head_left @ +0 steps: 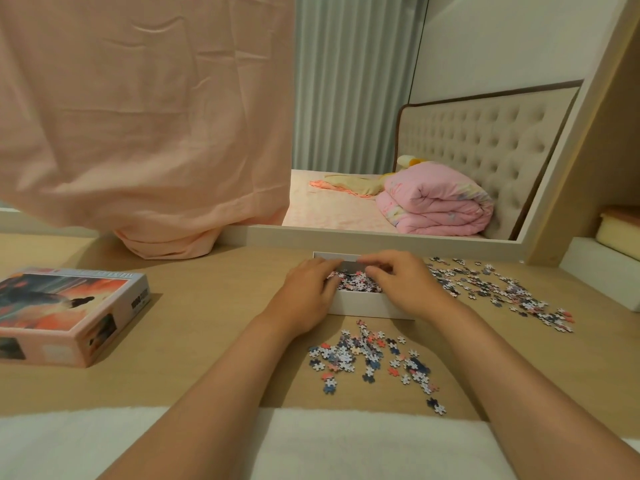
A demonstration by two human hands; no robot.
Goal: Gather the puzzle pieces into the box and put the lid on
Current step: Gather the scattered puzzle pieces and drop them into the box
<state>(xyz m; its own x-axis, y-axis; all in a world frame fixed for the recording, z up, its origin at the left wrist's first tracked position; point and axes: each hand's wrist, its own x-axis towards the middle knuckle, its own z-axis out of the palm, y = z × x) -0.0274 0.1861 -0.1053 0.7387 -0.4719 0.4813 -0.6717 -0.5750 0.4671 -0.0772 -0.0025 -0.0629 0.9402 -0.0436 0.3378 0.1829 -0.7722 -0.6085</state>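
Observation:
A white open box [360, 304] stands at the middle of the wooden desk, with puzzle pieces [353, 282] piled inside. Both my hands hover over it. My left hand [308, 289] covers its left side and my right hand [398, 282] its right side, fingers curled down into the pieces. Whether either hand holds pieces is hidden. One loose heap of pieces [374, 358] lies in front of the box. Another spread of pieces [495, 289] lies to its right. The printed lid [65, 313] rests at the left, picture side up.
A peach cloth [145, 126] hangs over the mirror [381, 233] behind the desk and touches the desk top. A shelf with a cream container [620, 233] is at the far right. A white edge [311, 441] runs along the near side.

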